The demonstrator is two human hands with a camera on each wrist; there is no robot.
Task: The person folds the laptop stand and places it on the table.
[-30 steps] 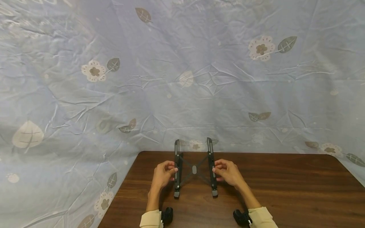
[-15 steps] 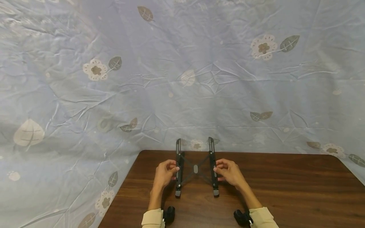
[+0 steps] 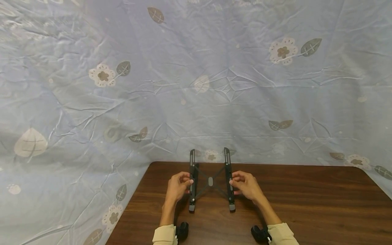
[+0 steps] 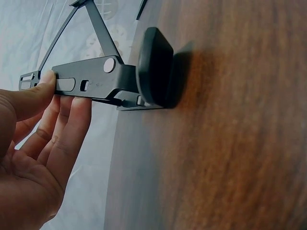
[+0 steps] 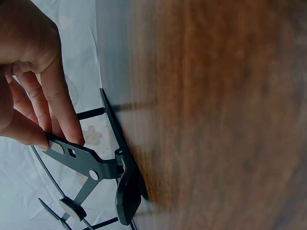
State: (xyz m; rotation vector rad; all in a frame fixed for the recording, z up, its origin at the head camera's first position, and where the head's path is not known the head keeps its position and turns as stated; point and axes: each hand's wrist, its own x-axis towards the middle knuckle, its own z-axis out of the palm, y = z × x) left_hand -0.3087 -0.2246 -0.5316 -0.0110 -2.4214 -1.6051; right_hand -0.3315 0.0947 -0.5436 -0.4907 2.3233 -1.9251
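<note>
A black folding laptop stand point(image 3: 210, 181) is spread open on the wooden table, its two side arms tilted up and joined by crossed bars with a grey oval hub. My left hand point(image 3: 177, 186) pinches the left side arm point(image 4: 98, 74) between thumb on top and fingertips below, as the left wrist view shows. On the other side, my right hand point(image 3: 247, 185) grips the right side arm point(image 5: 81, 160) the same way. Each arm has a grey pad, a round rivet and an upturned front lip point(image 4: 152, 67). The hands partly cover the outer edges of both arms.
The dark brown wooden table point(image 3: 312, 204) extends to the right and toward me. A pale blue-grey sheet point(image 3: 196, 112) with leaf and flower prints hangs behind the table and along its left side. Black wrist devices point(image 3: 260, 234) sit at both cuffs.
The head view has shifted slightly. The left side arm sits a touch nearer the right one; otherwise both hands keep their hold and stay almost still.
</note>
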